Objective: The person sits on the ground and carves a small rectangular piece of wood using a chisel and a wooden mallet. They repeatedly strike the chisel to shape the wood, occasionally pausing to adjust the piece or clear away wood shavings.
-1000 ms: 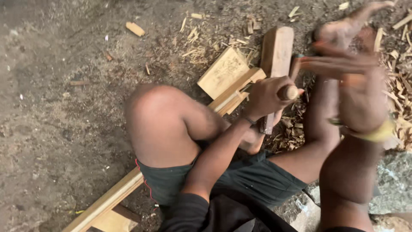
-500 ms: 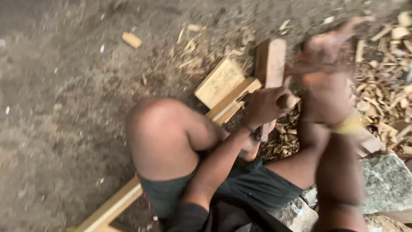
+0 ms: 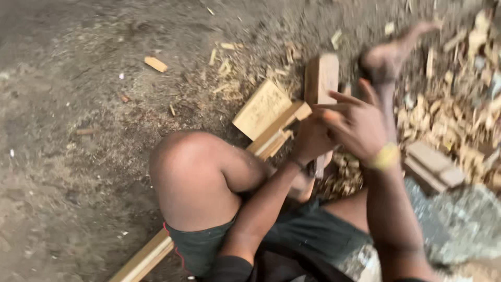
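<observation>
A person is seen from above, seated on bare ground with one knee raised over a long wooden batten (image 3: pixel 271 140). The left hand (image 3: pixel 312 140) is closed around a tool handle, kept pressed at the batten's far end beside a wooden block (image 3: pixel 261 108). The right hand (image 3: pixel 360 124), raised higher half a second ago, is now lowered beside the left, fingers spread, nothing gripped. Wood chips (image 3: pixel 443 120) are scattered to the right.
</observation>
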